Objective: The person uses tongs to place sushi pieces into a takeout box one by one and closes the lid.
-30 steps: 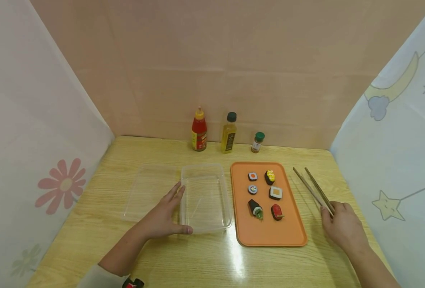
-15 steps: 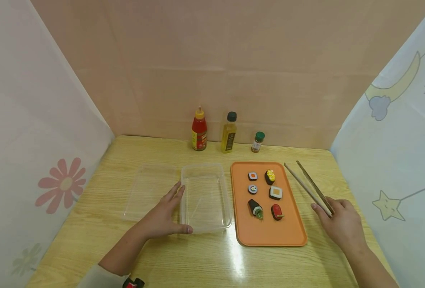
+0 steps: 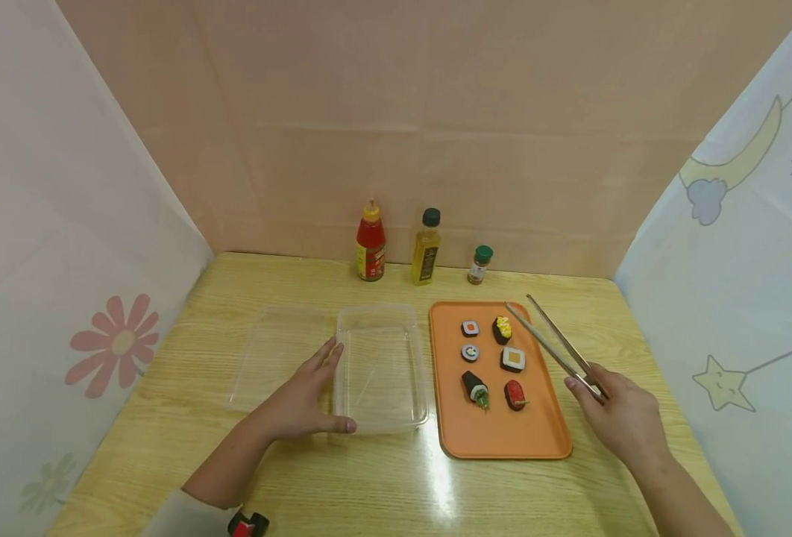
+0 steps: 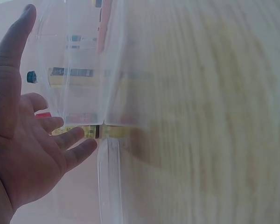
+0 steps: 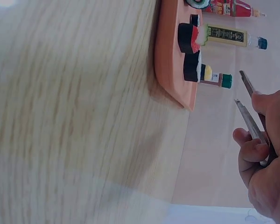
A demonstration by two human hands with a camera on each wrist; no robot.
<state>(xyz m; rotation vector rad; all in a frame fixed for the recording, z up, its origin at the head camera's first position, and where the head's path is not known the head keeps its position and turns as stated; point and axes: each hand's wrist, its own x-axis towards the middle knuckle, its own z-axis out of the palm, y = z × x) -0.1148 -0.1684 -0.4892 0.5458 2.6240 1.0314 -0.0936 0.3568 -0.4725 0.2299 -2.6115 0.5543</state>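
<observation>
My right hand (image 3: 627, 418) grips a pair of metal tongs (image 3: 557, 347), their arms spread apart with nothing between the tips. The tips overlap the far right corner of the orange tray (image 3: 497, 440) in the head view. Two rows of sushi pieces lie on it, among them a yellow-topped one (image 3: 502, 329), a red-topped one (image 3: 514, 394) and a dark hand roll (image 3: 474, 388). My left hand (image 3: 302, 403), fingers extended, rests at the left side of a clear plastic container (image 3: 382, 373) with nothing in it. In the left wrist view the fingers (image 4: 79, 154) lie beside the container wall.
A clear flat lid (image 3: 275, 350) lies left of the container, partly behind my left hand. Along the back stand a red sauce bottle (image 3: 371, 246), an oil bottle (image 3: 426, 250) and a small green-capped jar (image 3: 479, 265). Fabric walls enclose the table (image 3: 342, 492).
My right hand has moved left and slightly forward, bringing the tongs from right of the tray to over its far right corner. The left hand and container have hardly moved.
</observation>
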